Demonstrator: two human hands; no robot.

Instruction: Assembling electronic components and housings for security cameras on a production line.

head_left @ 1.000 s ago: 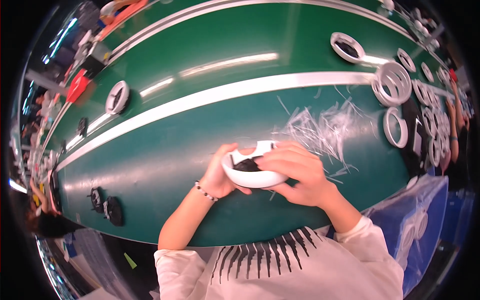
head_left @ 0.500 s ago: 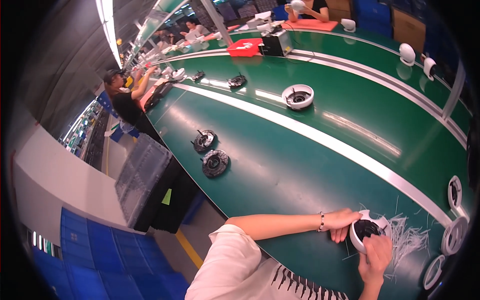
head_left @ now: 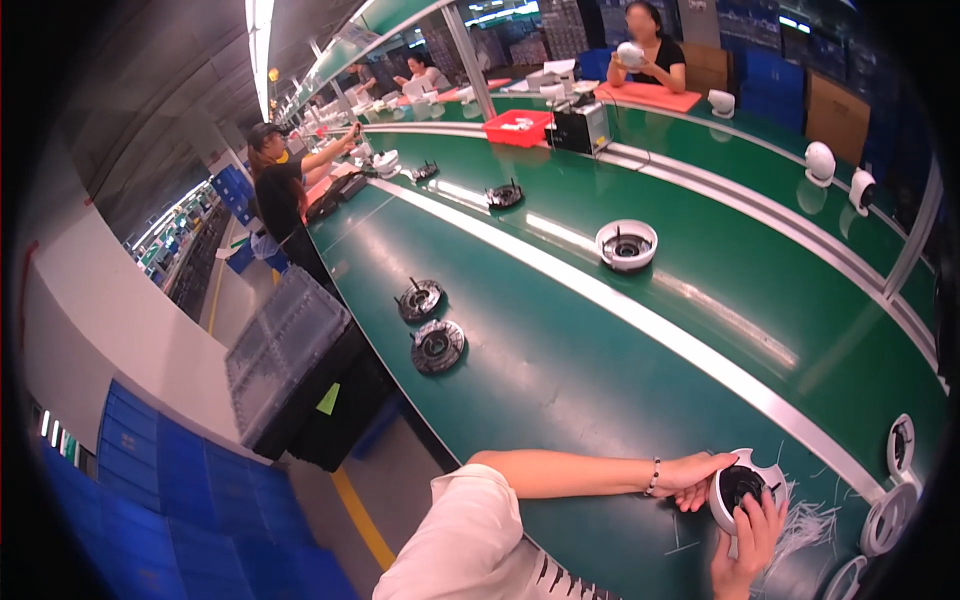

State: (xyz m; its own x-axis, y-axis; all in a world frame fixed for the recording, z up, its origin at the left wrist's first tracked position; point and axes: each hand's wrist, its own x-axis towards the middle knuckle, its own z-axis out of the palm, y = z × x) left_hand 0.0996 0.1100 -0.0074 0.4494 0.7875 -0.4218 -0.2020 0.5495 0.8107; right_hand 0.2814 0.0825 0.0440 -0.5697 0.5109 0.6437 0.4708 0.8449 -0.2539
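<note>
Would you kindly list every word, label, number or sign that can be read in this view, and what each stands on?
None can be read.
Stacked blue crates: a faint mark, too small to read.
Yellow-green slip: no legible writing.
Black equipment box: any lettering is too small to read.
Held white round housing: no lettering discernible.

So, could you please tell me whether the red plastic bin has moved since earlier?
No; the red plastic bin still sits just left of the black-and-grey metal box.
</note>
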